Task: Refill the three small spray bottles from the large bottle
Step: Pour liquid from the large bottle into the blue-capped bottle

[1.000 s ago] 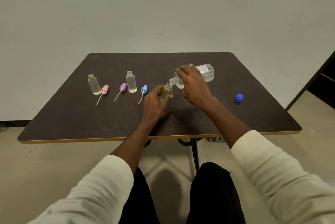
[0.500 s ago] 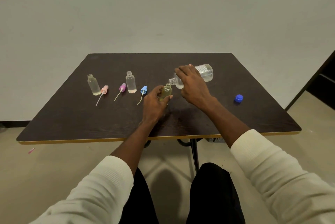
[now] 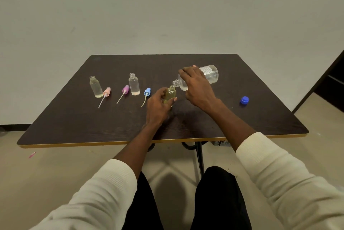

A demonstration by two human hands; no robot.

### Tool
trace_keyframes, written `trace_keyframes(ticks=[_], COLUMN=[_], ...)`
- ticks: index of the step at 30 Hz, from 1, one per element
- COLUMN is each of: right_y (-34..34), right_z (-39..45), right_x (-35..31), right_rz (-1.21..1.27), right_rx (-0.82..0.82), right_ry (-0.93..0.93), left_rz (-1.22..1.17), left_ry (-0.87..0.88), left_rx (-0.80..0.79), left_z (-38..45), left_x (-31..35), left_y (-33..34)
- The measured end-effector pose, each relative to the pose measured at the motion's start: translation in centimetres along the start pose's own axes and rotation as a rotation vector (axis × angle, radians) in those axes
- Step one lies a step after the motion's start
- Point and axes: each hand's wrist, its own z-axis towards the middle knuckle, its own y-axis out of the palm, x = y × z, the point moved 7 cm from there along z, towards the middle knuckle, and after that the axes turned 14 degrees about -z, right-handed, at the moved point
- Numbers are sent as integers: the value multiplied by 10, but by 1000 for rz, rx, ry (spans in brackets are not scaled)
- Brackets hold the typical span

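On the dark table (image 3: pixel 74 118), two open little bottles (image 3: pixel 95 87) (image 3: pixel 134 84) stand by pink (image 3: pixel 106 92), purple (image 3: pixel 125 89) and blue (image 3: pixel 147 92) spray tops. The left hand (image 3: pixel 158 107) holds the third little bottle (image 3: pixel 171 94). The right hand (image 3: pixel 198 86) holds the big bottle (image 3: pixel 209 73) tipped over it. Its label is too small to read. A blue cap (image 3: pixel 244 100) lies far right.
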Motion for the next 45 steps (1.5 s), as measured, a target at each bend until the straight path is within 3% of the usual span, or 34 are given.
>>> trace_keyframes(ticks=[45], right_y=[-3], right_z=[-1], right_x=[-2], right_rz=[-30], right_rx=[9], right_ry=[-13], left_rz=[-7], left_ry=[14], left_rx=[-4], left_z=[-1], left_x=[2], left_y=[1])
